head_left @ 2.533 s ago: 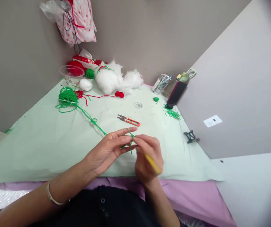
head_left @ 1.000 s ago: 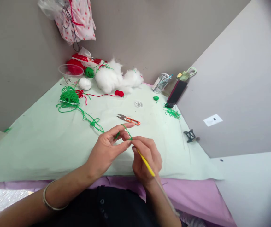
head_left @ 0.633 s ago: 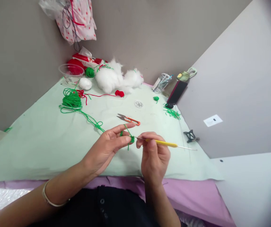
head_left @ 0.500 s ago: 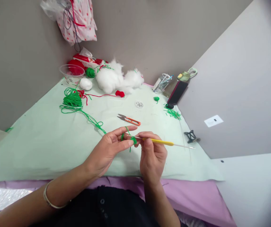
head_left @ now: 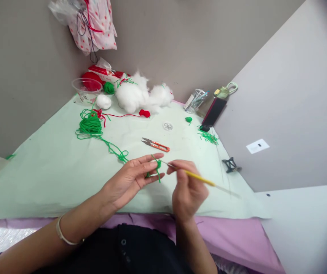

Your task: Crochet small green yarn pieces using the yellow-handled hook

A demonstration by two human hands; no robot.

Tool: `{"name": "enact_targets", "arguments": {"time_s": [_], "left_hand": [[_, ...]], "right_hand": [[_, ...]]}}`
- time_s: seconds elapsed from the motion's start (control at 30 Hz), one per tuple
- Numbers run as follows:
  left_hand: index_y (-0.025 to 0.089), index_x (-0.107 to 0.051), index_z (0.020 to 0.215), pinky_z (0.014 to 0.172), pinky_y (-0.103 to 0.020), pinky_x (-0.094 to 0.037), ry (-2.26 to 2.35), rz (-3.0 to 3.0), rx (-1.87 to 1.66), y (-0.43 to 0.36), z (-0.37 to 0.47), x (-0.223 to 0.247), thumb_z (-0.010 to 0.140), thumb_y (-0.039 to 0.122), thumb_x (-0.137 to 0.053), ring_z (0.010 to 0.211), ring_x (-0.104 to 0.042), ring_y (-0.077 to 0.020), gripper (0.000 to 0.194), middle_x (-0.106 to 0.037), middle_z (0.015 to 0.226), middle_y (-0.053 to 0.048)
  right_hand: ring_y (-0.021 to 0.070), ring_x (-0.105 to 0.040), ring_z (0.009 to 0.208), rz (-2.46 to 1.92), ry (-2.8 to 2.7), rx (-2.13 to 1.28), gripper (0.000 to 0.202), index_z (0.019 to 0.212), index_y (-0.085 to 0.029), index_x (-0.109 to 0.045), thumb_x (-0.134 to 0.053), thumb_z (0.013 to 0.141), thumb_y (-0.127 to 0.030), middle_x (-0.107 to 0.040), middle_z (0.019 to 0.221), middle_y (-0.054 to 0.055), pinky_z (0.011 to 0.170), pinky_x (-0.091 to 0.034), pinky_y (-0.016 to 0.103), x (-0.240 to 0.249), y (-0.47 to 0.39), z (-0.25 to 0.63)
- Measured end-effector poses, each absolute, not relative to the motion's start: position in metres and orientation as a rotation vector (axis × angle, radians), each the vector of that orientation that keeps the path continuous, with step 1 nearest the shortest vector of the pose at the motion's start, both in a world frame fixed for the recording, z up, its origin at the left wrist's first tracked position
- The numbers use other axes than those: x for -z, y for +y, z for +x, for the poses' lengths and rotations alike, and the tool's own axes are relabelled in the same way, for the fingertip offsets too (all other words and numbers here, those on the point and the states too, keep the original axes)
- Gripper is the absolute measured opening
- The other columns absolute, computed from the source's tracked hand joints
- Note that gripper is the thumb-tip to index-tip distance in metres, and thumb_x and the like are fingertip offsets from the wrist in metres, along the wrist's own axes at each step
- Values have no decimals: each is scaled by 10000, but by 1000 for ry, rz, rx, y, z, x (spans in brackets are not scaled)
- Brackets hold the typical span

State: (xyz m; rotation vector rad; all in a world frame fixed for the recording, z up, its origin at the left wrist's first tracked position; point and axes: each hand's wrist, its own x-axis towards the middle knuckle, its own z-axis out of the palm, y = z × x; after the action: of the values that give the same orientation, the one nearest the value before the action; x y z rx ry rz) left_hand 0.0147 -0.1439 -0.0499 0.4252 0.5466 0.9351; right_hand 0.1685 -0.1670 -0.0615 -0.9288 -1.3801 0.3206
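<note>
My left hand (head_left: 134, 173) pinches a small green crochet piece (head_left: 158, 164) between thumb and fingers, with a short yarn tail hanging below it. Green yarn runs over the raised index finger and around the lower fingers. In my right hand (head_left: 189, 188) is a crochet hook (head_left: 200, 178) with a yellow handle, held like a pen and slightly blurred. Its thin tip points left, close to the top of the green piece; whether it touches is hard to tell. A loose green yarn skein (head_left: 90, 123) lies to the left, its strand leading to my left hand.
Orange thread snips (head_left: 160, 146) lie just beyond my hands. Behind are white stuffing (head_left: 131, 95), a plastic tub (head_left: 86, 93) and a small red piece (head_left: 144, 113). On the right stand a phone (head_left: 214, 111), a jar (head_left: 195, 102) and green yarn scraps (head_left: 209, 137).
My right hand has drawn the hook slightly right and tilted it more steeply, its tip now outside the piece. My left thumb has shifted up, and the skein has moved a little right.
</note>
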Motion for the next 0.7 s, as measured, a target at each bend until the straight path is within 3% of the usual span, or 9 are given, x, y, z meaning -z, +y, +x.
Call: {"name": "enact_targets", "arguments": {"time_s": [0.1, 0.2, 0.37, 0.7], "left_hand": [[167, -794, 1145, 1010, -360, -548, 601, 424, -996, -139, 9, 51, 805, 153, -822, 792, -631, -106, 341, -659, 794, 8], [184, -803, 1099, 1014, -348, -545, 597, 527, -1024, -140, 8, 50, 817, 183, -828, 841, -631, -113, 283, -655, 821, 9], [199, -809, 904, 997, -319, -538, 613, 633, -1051, -144, 12, 48, 827, 223, -825, 929, -620, -130, 83, -653, 916, 4], [206, -773, 868, 981, -315, -524, 617, 687, -1040, -146, 13, 45, 835, 235, -815, 953, -649, -153, 60, -647, 894, 14]], "right_hand": [[96, -605, 646, -843, -1095, -600, 188, 966, -244, -763, -583, 1014, -226, -673, 840, 2, 621, -509, 260, 50, -165, 174], [102, -621, 656, -806, -1113, -728, 162, 946, -232, -766, -617, 1002, -262, -669, 846, 5, 623, -506, 266, 48, -166, 175], [114, -639, 723, -833, -1188, -707, 173, 982, -238, -763, -594, 1015, -227, -672, 877, 9, 673, -513, 282, 56, -168, 173], [108, -640, 739, -860, -1220, -692, 170, 998, -232, -757, -588, 1019, -219, -668, 902, 6, 688, -519, 281, 58, -167, 172]]}}
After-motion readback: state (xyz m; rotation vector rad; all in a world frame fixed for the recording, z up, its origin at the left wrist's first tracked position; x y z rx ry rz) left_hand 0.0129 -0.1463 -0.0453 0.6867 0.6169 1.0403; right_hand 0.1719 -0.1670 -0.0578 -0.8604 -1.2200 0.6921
